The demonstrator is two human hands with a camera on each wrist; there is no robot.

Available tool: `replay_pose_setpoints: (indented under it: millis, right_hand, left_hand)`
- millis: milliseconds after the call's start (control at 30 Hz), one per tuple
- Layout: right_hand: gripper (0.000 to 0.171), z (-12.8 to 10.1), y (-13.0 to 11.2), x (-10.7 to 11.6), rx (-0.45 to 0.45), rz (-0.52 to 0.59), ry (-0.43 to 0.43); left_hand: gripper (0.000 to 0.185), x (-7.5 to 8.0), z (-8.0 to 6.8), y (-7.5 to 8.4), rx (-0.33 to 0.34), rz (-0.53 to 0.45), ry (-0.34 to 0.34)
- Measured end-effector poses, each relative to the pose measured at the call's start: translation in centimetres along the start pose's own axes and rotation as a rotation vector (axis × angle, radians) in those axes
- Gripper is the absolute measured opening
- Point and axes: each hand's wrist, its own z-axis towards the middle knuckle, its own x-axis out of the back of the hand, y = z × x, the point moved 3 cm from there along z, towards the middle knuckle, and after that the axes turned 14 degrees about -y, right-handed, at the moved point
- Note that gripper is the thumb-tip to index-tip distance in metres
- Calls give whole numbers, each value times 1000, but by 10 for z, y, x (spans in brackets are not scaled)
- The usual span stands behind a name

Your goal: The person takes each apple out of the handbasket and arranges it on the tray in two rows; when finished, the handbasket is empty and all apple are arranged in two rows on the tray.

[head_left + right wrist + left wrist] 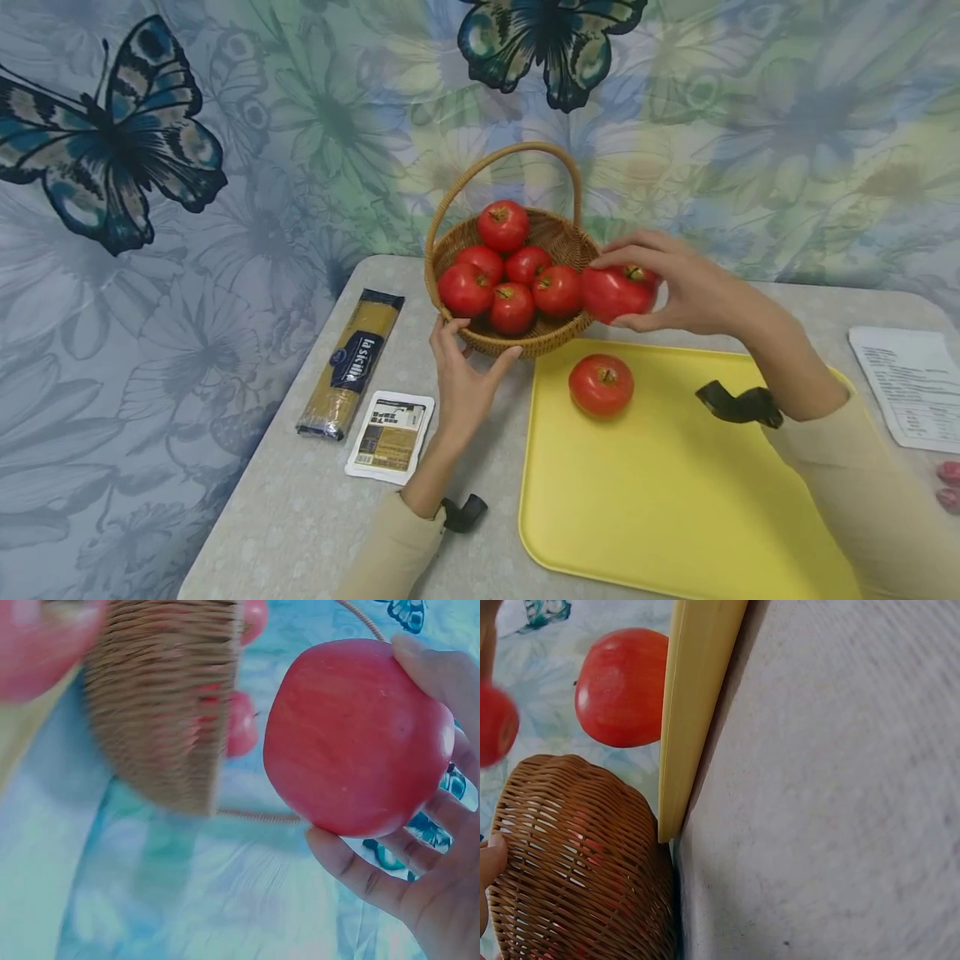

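A wicker basket with a tall arched handle stands at the back of the table, with several red tomatoes inside. My left hand grips the basket's front rim, fingertips at the edge and thumb against the woven side. At the basket's right rim, my right hand holds a large red tomato between thumb and fingers, raised above the far edge of a yellow tray. Another tomato sits on the tray near its back left corner. The left wrist view shows the woven side of the basket up close.
Left of the basket lie a pack of spaghetti and a white sealed packet with a printed label. A printed sheet is at the right, with small red items below it. Behind the table hangs a flowered cloth with butterflies.
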Motion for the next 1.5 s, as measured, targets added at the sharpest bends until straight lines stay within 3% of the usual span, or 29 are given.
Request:
replay_pose_setpoints:
  millis: [100, 267, 400, 533, 733, 1067, 1167, 1267, 1400, 1500]
  right_hand:
    - [66, -30, 3, -11, -5, -64, 17]
    - [68, -66, 20, -53, -84, -66, -7]
    - [68, -84, 32, -86, -171, -16, -50]
    - [69, -92, 38, -104, -218, 1, -68]
    - [72, -95, 36, -109, -243, -1, -76]
    - [72, -95, 32, -98, -236, -12, -119]
    - [75, -87, 27, -84, -206, -21, -101]
    - [76, -64, 20, -66, -144, -12, -54]
    - [75, -13, 8, -47, -31, 38, -5]
    - [73, 31, 4, -45, 11, 101, -26]
  left_hand:
    - [78, 3, 0, -1, 4, 5, 9]
    - [79, 9, -2, -5, 8, 2, 14]
    - [80, 11, -3, -7, 5, 5, 15]
    - [80, 11, -4, -9, 2, 7, 18]
    - [81, 12, -3, -7, -8, 7, 19]
    - [77, 6, 0, -3, -22, 4, 13]
    - [77, 4, 0, -3, -21, 4, 8]
    - [77, 2, 1, -2, -24, 4, 4]
    - [74, 1, 1, -3, -30, 5, 5]
    - [75, -2, 1, -3, -31, 7, 1]
